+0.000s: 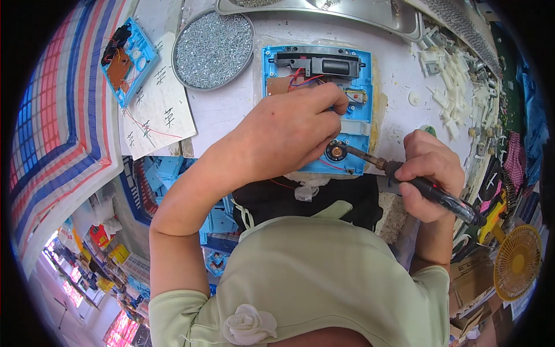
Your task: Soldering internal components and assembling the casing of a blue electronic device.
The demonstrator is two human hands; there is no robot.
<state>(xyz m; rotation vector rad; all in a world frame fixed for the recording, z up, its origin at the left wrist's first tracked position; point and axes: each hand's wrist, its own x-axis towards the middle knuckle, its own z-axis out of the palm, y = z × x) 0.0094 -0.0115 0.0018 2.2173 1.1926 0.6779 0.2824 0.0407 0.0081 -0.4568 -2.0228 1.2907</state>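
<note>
From the head view we see our left hand (289,136) pressed down on a blue plastic housing (358,124) that lies flat on the white worktable (225,113). Its fingers are curled together, the fingertips (338,104) pinching near the red and blue wires (300,80) below a black component (321,63) at the far end of the housing; what exactly they pinch we cannot tell.

Our right hand (430,173) is closed around the black handle of a soldering iron (404,176), held like a pen. The iron's long axis runs from lower right, by our wrist, up and left toward the housing, and its metal tip touches or sits just beside a small round part (336,151) at the near edge of the housing, right under our left palm. That joint lies left of the right hand's grip and is nearer to our left hand.

Farther off, a round tray of small screws (214,49) sits beyond the housing to the left, a second blue housing (128,58) rests on a paper sheet (162,110), white plastic pieces (448,87) are scattered on the right, and a yellow fan (517,260) stands at lower right.
</note>
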